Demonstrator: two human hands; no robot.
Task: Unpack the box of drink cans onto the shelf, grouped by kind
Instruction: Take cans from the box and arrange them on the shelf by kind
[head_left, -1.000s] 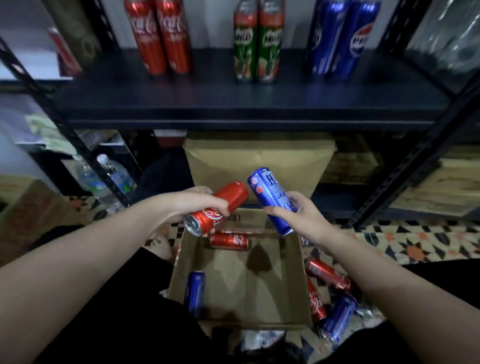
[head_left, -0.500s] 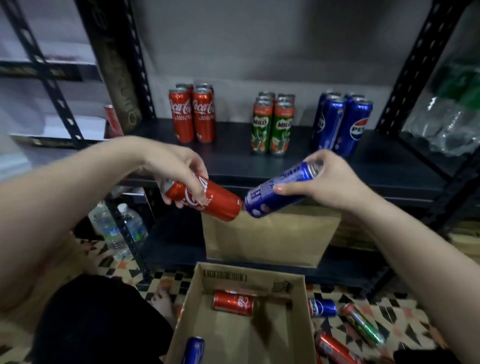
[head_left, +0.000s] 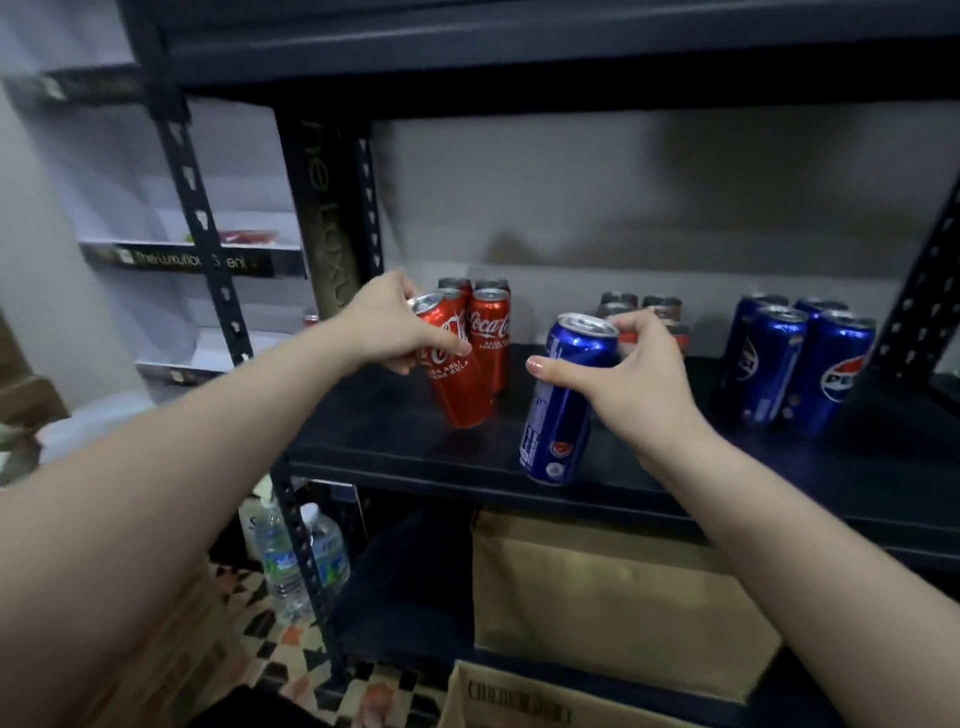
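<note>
My left hand (head_left: 387, 328) grips a red Coca-Cola can (head_left: 457, 379), tilted, its base low over the dark shelf (head_left: 395, 441) just in front of the standing red Coca-Cola cans (head_left: 489, 332). My right hand (head_left: 631, 374) grips a blue Pepsi can (head_left: 563, 405) near its top, tilted, at the shelf's front edge. It hides most of the Milo cans (head_left: 644, 304) behind it. Several blue Pepsi cans (head_left: 800, 358) stand at the right. Only the top rim of the open cardboard box (head_left: 498, 696) shows at the bottom.
A closed brown carton (head_left: 613, 597) sits on the lower shelf. Two water bottles (head_left: 301, 561) stand on the patterned floor by the left upright (head_left: 208, 228). The right upright (head_left: 924, 312) stands beside the Pepsi group. An upper shelf board (head_left: 519, 62) runs overhead.
Both hands rose from below the shelf up to shelf level and moved forward. The cans turned from lying sideways to nearly upright. The view lifted, so the box is mostly out of frame.
</note>
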